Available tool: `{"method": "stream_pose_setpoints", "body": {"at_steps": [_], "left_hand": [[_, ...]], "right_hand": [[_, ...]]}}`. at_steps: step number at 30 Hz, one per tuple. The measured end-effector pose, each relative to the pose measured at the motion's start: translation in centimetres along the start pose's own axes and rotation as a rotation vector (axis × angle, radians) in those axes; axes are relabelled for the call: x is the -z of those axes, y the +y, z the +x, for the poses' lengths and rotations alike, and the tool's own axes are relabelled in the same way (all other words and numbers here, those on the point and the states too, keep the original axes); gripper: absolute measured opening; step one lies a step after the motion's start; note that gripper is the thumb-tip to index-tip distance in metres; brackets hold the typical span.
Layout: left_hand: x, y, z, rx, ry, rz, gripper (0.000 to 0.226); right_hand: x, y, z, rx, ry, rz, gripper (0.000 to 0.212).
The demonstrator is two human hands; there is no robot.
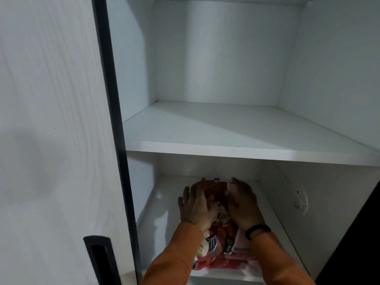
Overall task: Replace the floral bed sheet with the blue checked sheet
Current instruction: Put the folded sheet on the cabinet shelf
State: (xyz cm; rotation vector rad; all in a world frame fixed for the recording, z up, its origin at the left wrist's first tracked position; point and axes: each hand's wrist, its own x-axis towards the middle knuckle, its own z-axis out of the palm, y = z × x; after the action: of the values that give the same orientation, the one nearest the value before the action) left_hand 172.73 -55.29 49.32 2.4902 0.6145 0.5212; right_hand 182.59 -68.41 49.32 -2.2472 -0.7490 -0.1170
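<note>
— On the lower shelf (pixel 162 204) of the white cupboard (pixel 329 99), what is seen?

— A folded floral sheet (pixel 221 241) is laid there, near the front edge, in red, white and dark leaf print.

— How are the hands placed?

— The left hand (pixel 195 206) is spread flat on top of the sheet, fingers straight. The right hand (pixel 242 204) is pressed on it just beside, fingers extended too; nothing is gripped. Orange sleeves (pixel 176 256) are worn, and a black band (pixel 257 230) is seen at the right wrist.

— And elsewhere?

— The upper shelf (pixel 236 132) is lit above. The door (pixel 51 120) with a dark handle (pixel 98 258) is seen at the left.
</note>
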Motion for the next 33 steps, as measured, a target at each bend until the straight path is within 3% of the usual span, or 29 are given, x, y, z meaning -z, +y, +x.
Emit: {"method": "stream_pose_setpoints", "body": {"at_steps": [4, 7, 11, 17, 23, 28, 33], "left_hand": [[-4.1, -1.7, -0.5, 0.08, -0.289, 0.263, 0.065], [-5.3, -2.3, -0.5, 0.076, -0.241, 0.321, 0.089], [-5.6, -2.3, 1.7, 0.12, -0.297, 0.359, 0.066], [-5.6, -2.4, 2.4, 0.153, -0.338, 0.345, 0.064], [-4.9, -2.8, -1.6, 0.113, -0.345, 0.245, 0.073], [-4.1, -4.7, -5.6, 0.006, -0.263, 0.127, 0.077], [-3.3, -6.7, -8.1, -0.177, -0.251, 0.143, 0.101]], "right_hand": [[-5.3, 1.7, -0.9, -0.111, -0.296, -0.278, 0.062], [-6.6, 2.8, -1.2, -0.129, -0.278, -0.343, 0.06], [-6.4, 3.1, 1.0, -0.134, -0.335, -0.362, 0.059], [-5.3, 3.6, 1.5, -0.119, -0.395, -0.307, 0.061], [-4.5, 5.1, -3.3, -0.036, -0.278, -0.276, 0.061], [-4.6, 4.2, -3.4, -0.112, -0.226, -0.329, 0.059], [-4.2, 3.3, -6.5, -0.145, 0.174, -0.22, 0.041]]}}
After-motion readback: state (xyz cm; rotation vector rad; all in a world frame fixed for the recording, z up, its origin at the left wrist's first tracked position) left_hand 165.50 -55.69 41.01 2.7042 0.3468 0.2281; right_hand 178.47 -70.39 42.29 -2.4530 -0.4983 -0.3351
